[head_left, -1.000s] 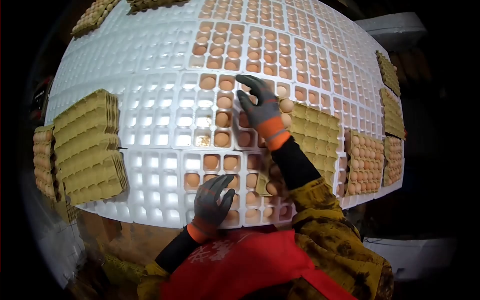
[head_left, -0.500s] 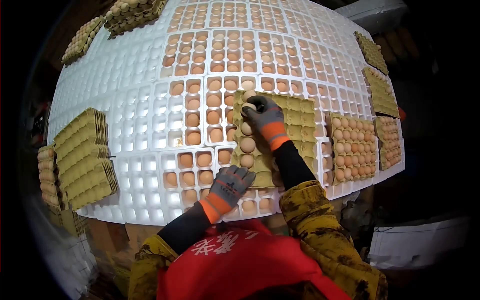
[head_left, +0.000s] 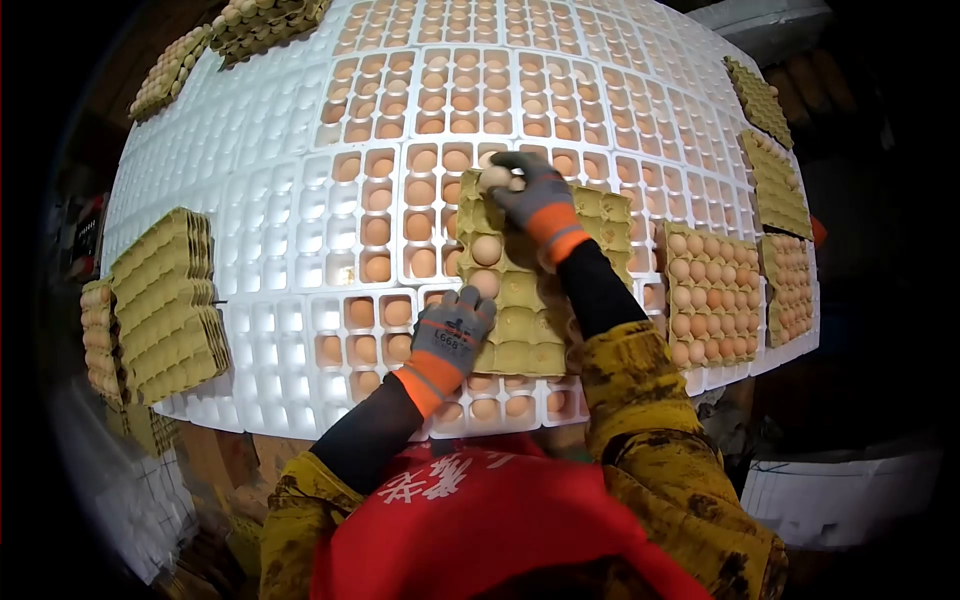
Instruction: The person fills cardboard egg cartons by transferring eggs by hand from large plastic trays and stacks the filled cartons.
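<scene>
An olive pulp egg tray (head_left: 530, 325) lies across white foam trays. My right hand (head_left: 535, 190), in a grey glove with an orange cuff, is closed at the tray's far left corner on a pale egg (head_left: 494, 179); a second egg (head_left: 517, 184) shows under its fingers. Two brown eggs sit lower in the left column, an upper egg (head_left: 486, 249) and a lower egg (head_left: 484, 284). My left hand (head_left: 455, 328), gloved alike, curls its fingers over the spot just below them. The egg there is hidden under those fingers.
White foam trays (head_left: 265, 250) cover the table, many cups holding brown eggs. Stacked pulp trays (head_left: 165, 310) stand at left. At right sit a pulp tray of eggs (head_left: 712, 300) and more pulp trays (head_left: 775, 185). Further egg stacks (head_left: 265, 30) stand at the far left.
My right hand has moved up to the tray's far corner, gathering the two far eggs. My left hand has moved slightly up over the column's lowest egg, which is now covered.
</scene>
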A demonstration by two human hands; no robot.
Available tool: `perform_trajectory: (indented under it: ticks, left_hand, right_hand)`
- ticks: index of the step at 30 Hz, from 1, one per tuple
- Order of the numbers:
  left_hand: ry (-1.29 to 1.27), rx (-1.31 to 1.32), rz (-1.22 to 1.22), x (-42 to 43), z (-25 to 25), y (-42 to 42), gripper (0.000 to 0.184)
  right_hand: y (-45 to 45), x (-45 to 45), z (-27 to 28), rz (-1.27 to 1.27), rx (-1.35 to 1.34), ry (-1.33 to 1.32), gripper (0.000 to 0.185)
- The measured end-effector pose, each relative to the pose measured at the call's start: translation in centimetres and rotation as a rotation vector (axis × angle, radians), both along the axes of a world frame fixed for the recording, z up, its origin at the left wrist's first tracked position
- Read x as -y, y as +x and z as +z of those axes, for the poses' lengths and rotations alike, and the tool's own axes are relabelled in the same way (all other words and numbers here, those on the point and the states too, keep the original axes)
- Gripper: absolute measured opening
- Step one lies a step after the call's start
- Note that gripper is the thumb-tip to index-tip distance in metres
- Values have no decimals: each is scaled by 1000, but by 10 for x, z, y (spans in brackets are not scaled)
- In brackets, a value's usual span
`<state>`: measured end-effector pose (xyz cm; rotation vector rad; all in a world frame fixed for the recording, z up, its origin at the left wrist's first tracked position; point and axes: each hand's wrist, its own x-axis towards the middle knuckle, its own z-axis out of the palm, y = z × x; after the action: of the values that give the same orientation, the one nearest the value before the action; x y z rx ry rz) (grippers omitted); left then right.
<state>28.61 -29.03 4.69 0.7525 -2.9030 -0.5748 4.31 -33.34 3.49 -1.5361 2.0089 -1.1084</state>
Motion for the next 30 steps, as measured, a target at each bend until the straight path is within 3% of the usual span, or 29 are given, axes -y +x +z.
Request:
perform_trajectory:
  ticks: [1,3,4,5,7,8,11,12,13,14,15,17,18,19,20,21,23,25,27,29,30]
  left_hand:
    - [49,9,-26,2,4,2,44]
    - [275,-200,84,7,7,14,37]
    - [421,-311,157,9,7,22,36]
    - [567,-421,224,12,8,28,34]
    - [1250,-495,378,21,12,42,38]
    - [1520,-539,422,27,13,49,40]
    - [1724,-777,360,35,15,55,60]
    - [1639,-661,379,41,17,49,58]
    - [1330,-591,287,47,11,40,55]
    - [1010,-521,234,53,6,31,53]
    - [473,-464,77,51,-5,22,51]
    - [202,-98,142,38,23,-1,52]
    - [87,-4,97,33,9,-12,49]
    - [-18,49,79,25,6,-20,37]
    - [-198,32,115,19,-12,-26,25]
    - [-241,98,128,16,-8,-27,19]
    - [-150,107,92,23,-3,-26,23]
    - [-27,-111,121,30,4,-10,31]
    - [147,-302,153,45,21,11,46]
    - [279,-476,323,65,29,44,47]
    - [221,-513,427,78,23,67,46]
  right_hand:
    - [-7,-10,-2,-31,276,-142,42]
    - [-3,-47,52,4,1122,-76,45]
    - [-4,-56,54,9,1140,-63,52]
    - [-9,-59,52,88,1005,18,51]
    - [-4,-59,48,263,444,115,45]
    - [3,-55,47,374,-25,-1,42]
    - [31,-46,41,453,-718,248,41]
    - [35,-44,42,487,-762,337,38]
    - [42,-40,55,524,-808,424,36]
    - [46,-36,62,563,-853,513,33]
    - [46,-37,61,581,-839,499,31]
    - [40,-33,59,625,-818,449,28]
    - [33,-33,35,561,-815,417,28]
    - [31,-36,43,640,-866,245,28]
    - [31,-35,46,645,-861,268,30]
    - [32,-33,48,647,-853,296,31]
    - [31,-33,50,604,-808,317,33]
    - [20,-38,41,517,-739,287,36]
    - [22,-44,63,319,-334,349,56]
    - [29,-42,52,177,-2,131,51]
    - [37,-34,47,187,80,79,50]
